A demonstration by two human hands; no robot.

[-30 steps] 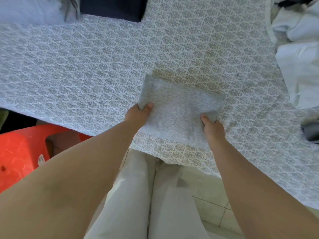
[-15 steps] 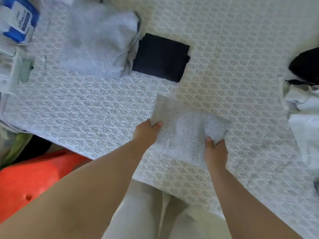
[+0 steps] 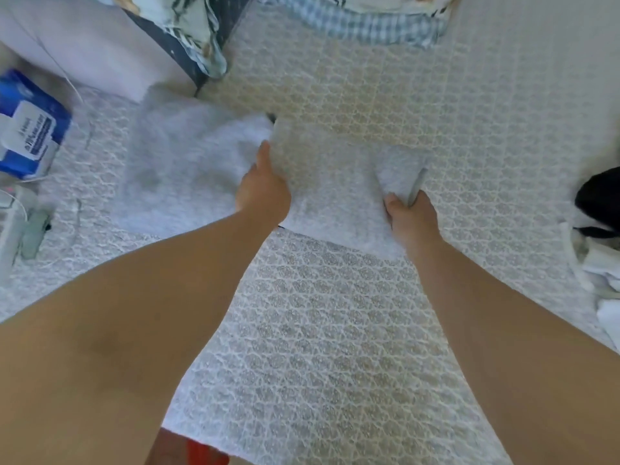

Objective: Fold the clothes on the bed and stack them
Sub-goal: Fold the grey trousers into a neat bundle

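Observation:
A folded light grey garment (image 3: 339, 193) is held over the patterned bedspread (image 3: 322, 330), about mid-frame. My left hand (image 3: 263, 189) grips its left edge with the thumb on top. My right hand (image 3: 411, 213) pinches its right near corner. The garment covers almost all of a folded dark garment; only dark slivers (image 3: 271, 117) show at its edges. Right beside it on the left lies a folded pale grey garment (image 3: 188, 166). The frame is blurred by motion.
A blue and white package (image 3: 28, 125) lies at the left edge. Pillows and patterned bedding (image 3: 198, 31) fill the top. A pile of white and black clothes (image 3: 600, 229) sits at the right edge. A red object (image 3: 201, 454) shows below the bed edge.
Both hands have carried the folded grey garment away from the bed's near edge, up and left, onto the spot where the dark folded garment lay. The view has tilted toward the head of the bed.

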